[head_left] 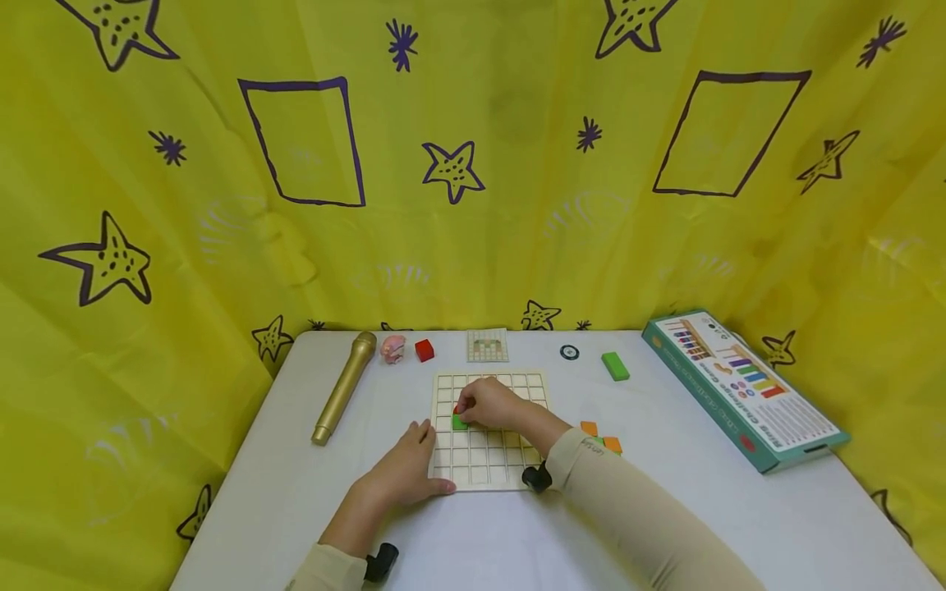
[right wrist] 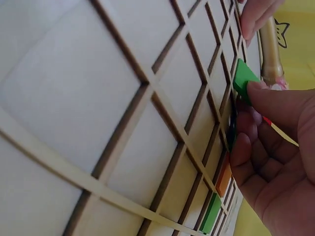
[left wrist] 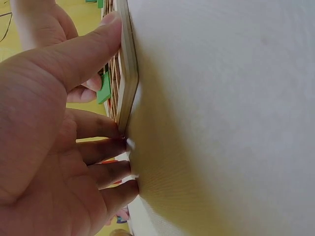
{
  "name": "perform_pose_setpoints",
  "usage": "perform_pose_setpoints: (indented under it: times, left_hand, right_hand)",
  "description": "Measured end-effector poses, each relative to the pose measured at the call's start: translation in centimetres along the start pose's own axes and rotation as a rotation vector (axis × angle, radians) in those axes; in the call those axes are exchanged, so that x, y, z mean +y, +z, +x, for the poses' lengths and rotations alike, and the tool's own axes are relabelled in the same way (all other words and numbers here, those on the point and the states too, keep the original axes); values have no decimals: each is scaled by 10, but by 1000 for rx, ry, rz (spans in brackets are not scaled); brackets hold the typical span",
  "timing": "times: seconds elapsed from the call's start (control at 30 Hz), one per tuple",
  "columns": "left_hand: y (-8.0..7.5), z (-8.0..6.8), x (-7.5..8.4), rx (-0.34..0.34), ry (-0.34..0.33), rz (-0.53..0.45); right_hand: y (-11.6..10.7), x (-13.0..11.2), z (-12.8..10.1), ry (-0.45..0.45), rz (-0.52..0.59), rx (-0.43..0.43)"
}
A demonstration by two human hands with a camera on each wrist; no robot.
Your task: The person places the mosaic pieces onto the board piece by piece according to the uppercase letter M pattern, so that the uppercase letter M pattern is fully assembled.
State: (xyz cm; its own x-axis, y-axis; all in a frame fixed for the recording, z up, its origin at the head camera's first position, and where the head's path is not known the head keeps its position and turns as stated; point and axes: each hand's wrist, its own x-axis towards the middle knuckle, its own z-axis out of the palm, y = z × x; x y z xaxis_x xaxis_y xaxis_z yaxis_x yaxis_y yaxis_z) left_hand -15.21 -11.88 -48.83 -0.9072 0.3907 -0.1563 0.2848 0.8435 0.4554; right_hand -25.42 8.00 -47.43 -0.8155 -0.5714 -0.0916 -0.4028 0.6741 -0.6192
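Observation:
A pale wooden grid board (head_left: 480, 474) lies flat on the white table. My right hand (head_left: 489, 404) is over its left half, pinching a green square tile (right wrist: 243, 81) between thumb and fingers; the tile stands tilted at the grid. A bit of red shows beside it in the head view. My left hand (head_left: 405, 466) rests at the board's near left corner, thumb against the near edge and fairly straight fingers along the left side. In the right wrist view, an orange tile (right wrist: 224, 178) and another green tile (right wrist: 210, 214) sit in the grid.
Behind the board lie a gold microphone (head_left: 346, 386), a pink object (head_left: 393, 349), a red block (head_left: 424, 350), a pattern card (head_left: 488, 345), a dark ring (head_left: 569, 352) and a green block (head_left: 615, 366). Loose orange tiles (head_left: 612, 445) and a game box (head_left: 746, 390) are at the right.

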Motion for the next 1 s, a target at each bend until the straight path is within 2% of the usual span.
perform_pose_setpoints:
  times: [0.4,0.6,0.83,1.0]
  left_hand:
    - [-1,0,0,-8,-1,-5]
    - [-2,1,0,-12,-6,3]
    - [-1,2,2,-19,-28,-7]
    - [0,3,3,-18,-32,11]
  right_hand:
    - [7,-3,-1,-10,-124,8]
    - [8,-6,-4,14,-138,27]
    - [9,-9,-9,-2,-187,38]
    - [9,-7,-14,-3,-183,64]
